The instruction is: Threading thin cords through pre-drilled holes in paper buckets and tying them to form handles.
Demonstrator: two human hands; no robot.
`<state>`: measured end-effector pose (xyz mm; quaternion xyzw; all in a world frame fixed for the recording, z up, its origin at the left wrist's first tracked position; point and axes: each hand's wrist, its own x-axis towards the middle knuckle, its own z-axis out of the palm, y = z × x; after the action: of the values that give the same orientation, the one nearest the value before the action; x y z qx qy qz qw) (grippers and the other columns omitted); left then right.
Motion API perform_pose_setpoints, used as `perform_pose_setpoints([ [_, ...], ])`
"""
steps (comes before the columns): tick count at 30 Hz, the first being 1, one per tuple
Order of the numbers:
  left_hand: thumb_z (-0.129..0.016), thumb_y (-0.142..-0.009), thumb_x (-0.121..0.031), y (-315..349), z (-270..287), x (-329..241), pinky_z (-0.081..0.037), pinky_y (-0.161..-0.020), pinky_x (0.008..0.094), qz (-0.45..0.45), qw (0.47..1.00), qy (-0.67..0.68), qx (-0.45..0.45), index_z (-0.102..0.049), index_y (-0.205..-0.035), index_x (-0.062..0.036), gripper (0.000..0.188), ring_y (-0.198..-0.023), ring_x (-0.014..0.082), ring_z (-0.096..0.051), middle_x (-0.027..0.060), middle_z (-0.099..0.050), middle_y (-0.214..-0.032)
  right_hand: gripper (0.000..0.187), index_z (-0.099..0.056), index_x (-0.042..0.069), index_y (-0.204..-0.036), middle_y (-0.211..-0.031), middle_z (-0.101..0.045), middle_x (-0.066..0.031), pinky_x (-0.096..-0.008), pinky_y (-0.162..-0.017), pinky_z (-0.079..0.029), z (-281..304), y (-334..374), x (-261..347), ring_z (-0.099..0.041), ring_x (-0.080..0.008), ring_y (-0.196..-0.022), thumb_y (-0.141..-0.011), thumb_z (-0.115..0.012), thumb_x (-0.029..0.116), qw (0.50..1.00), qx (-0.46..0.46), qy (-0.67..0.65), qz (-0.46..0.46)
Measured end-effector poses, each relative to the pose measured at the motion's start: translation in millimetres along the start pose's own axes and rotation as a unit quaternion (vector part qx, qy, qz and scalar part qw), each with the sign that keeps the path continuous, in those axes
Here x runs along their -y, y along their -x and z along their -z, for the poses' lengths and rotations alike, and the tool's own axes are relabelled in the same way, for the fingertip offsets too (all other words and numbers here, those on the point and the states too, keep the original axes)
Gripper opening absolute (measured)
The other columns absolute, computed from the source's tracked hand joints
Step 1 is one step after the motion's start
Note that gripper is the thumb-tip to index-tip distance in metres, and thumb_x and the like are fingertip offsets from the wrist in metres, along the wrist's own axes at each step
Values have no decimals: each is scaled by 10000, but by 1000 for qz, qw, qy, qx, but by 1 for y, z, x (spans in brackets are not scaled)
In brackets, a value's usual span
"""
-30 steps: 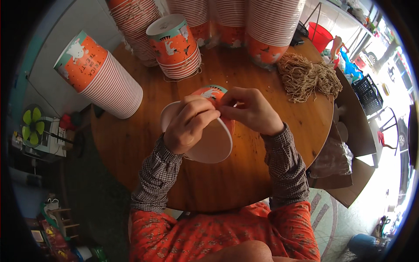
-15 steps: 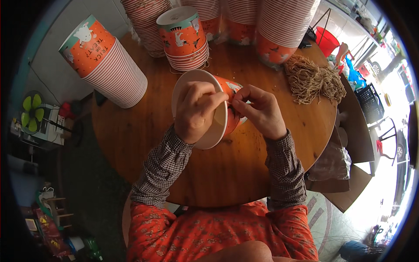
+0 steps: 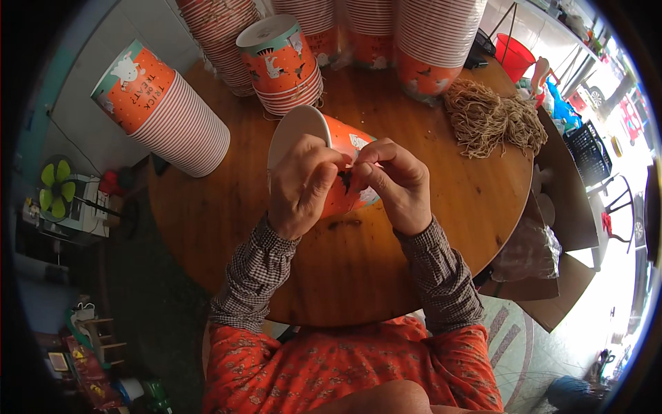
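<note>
A paper bucket (image 3: 339, 133) lies tipped on its side, its white opening toward the left and its orange printed wall toward the right. My left hand (image 3: 301, 185) is closed in a pinch over the rim and wall. Facing it, my right hand (image 3: 401, 185) pinches with thumb and forefinger at the printed wall. The fingertips of both hands almost meet there. Whatever sits between them is too small to make out. Behind the bucket stands a short stack of matching buckets (image 3: 277, 65) with thin strands hanging about it.
A taller stack of buckets (image 3: 165, 114) leans at the left of the round wooden table (image 3: 345, 276). Several wrapped stacks (image 3: 438, 41) line the back. A bundle of tan cords (image 3: 493, 117) lies at the right. Cardboard boxes (image 3: 569, 207) stand beside the table; a green fan (image 3: 56, 185) is far left.
My left hand has come off the bucket's opening, over the rim to the outer wall, closer to my right fingertips. More of the opening shows, and the whole view has shifted slightly.
</note>
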<state>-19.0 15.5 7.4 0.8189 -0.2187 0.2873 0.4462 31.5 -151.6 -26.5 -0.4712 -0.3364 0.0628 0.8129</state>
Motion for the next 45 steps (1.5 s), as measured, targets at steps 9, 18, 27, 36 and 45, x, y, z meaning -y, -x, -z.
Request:
perform_pose_setpoints([
  [9, -614, -927, -150, 3, -11, -5, -423, -586, 294, 30, 997, -62, -30, -643, -870, -25, 141, -669, 158, -528, 49, -538, -777, 81, -628, 9, -912, -907, -608, -26, -243, -680, -496, 0, 4, 0, -573, -106, -849, -851, -681, 10, 992, -12, 123, 32],
  [18, -542, -951, -79, 2, -10, -7, -414, -644, 285, 42, 999, -17, -7, -565, -879, -15, 99, -730, 159, -495, 61, -493, -834, 85, -627, 15, -910, -900, -616, -28, -248, -681, -509, -1, 3, -4, -590, -103, -806, -849, -685, 22, 990, -46, 136, 7],
  [27, -560, -910, -41, 1, -11, -13, -424, -665, 279, 47, 999, -7, -12, -553, -886, -14, 36, -750, 156, -507, 57, -504, -872, 84, -619, 20, -918, -886, -632, -8, -241, -680, -508, 1, 4, -4, -606, -76, -790, -868, -680, 47, 995, -49, 86, -26],
  [36, -595, -849, 5, 4, -9, -10, -437, -669, 296, 78, 997, -5, -22, -572, -821, -17, 42, -736, 156, -521, 49, -509, -808, 70, -613, 21, -925, -867, -635, 2, -215, -652, -496, -1, 5, -1, -605, -56, -747, -880, -664, 40, 996, -46, 74, -21],
  [45, -637, -825, 17, 3, -9, -9, -454, -700, 275, 73, 997, 7, -27, -591, -834, -23, 62, -759, 140, -536, 36, -527, -824, 65, -603, 22, -920, -852, -621, 14, -205, -630, -471, 0, 6, -3, -588, -43, -742, -889, -654, 49, 996, -45, 73, -24],
])
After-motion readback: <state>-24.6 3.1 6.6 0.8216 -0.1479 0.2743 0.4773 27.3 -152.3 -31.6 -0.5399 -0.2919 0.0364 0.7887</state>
